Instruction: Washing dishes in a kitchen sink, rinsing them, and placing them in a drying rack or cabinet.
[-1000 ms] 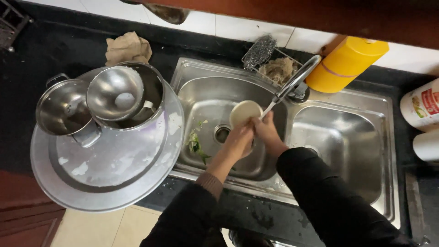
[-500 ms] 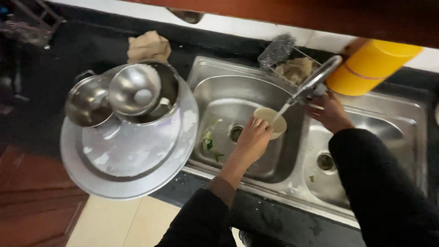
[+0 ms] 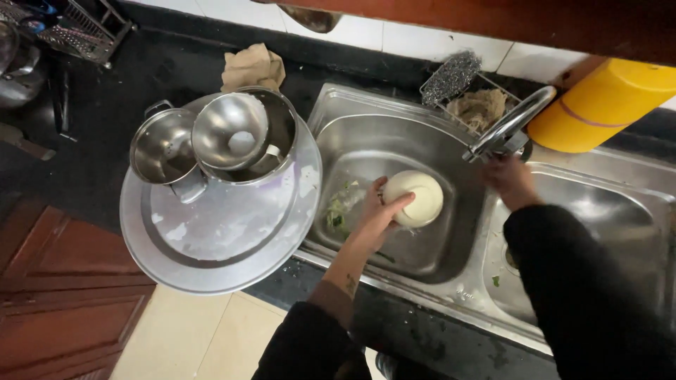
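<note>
While left hand [image 3: 377, 211] holds cream bowl [image 3: 415, 198], right hand [image 3: 508, 179] blurred

left hand [image 3: 377, 211] gripping cream bowl [image 3: 415, 198], right hand [image 3: 508, 179] at tap [image 3: 508, 130]

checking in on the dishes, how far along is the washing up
Looks partly done: steel pots sit stacked on a big round tray beside the sink. In hand: the left hand holds a cream bowl in the left basin, the right hand at the tap. Left: food scraps in that basin.
</note>
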